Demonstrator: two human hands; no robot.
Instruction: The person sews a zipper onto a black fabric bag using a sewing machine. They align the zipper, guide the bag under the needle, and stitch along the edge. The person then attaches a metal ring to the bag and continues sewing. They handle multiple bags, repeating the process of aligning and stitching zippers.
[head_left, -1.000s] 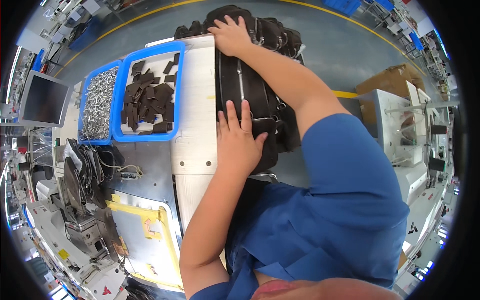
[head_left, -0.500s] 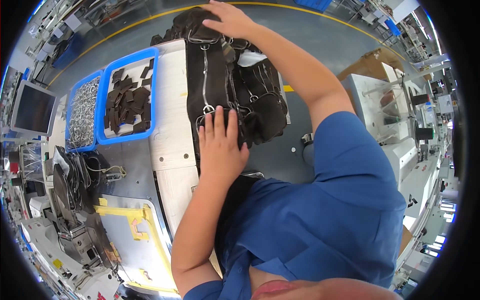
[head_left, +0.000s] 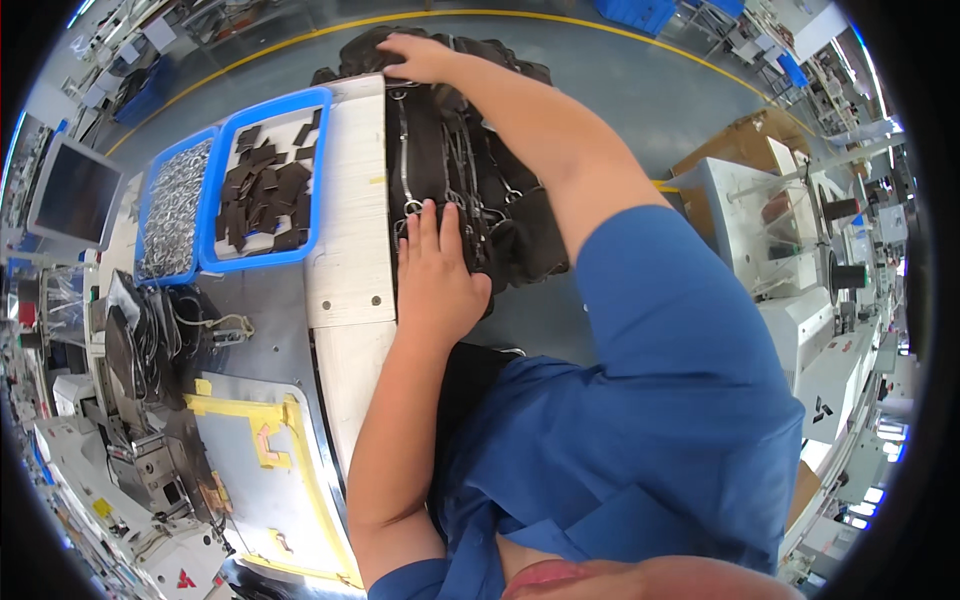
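A pile of dark brown bags or bag pieces (head_left: 530, 240), with silvery straps or chains and rings, lies along the right side of a pale wooden board (head_left: 350, 210). My left hand (head_left: 440, 275) rests flat on the near part of the pile, fingers slightly apart, close by a metal ring. At the far end my right hand (head_left: 420, 58) reaches over the top of the pile, thumb and fingers apart. Whatever lies under each palm is hidden.
Blue trays hold silver metal fittings (head_left: 175, 210) and dark rectangular pieces (head_left: 262, 185). Dark pieces hang by a metal plate (head_left: 250, 330), with a yellow-taped template (head_left: 240, 450) below. A screen (head_left: 75, 190), cardboard box (head_left: 740, 140) and white machine (head_left: 820, 380) stand around.
My right hand has moved left along the far end of the pile. The pile has shifted, showing more straps and rings. My left hand still rests on its near part.
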